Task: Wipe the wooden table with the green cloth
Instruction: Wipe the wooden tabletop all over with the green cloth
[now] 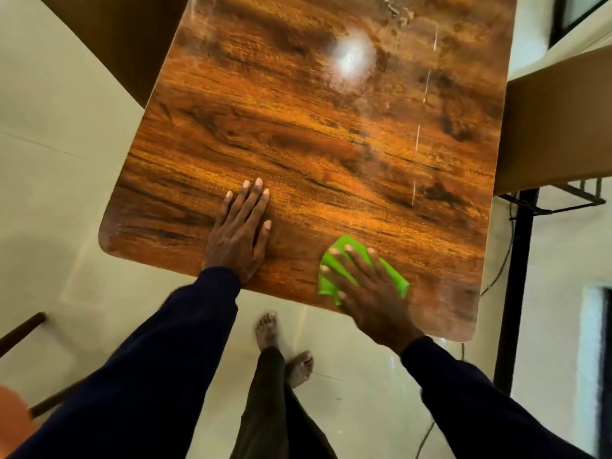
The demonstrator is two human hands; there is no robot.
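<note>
Table [314, 144]: stands on the floor [66, 160], in the middle of the view.
Left hand [240, 233]: flat on the table by its near edge, left of the cloth.
Cloth [342, 246]: on the table, toward the near right corner.
Right hand [371, 293]: on top of the cloth, fingers spread.
Box [556, 120]: beside the table's right edge, further back.
Feet [266, 326]: on the floor, before the near edge.

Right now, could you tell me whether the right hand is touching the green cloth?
Touching. The head view shows the right hand lying flat on the green cloth, fingers spread across it, pressing it onto the wooden table.
</note>
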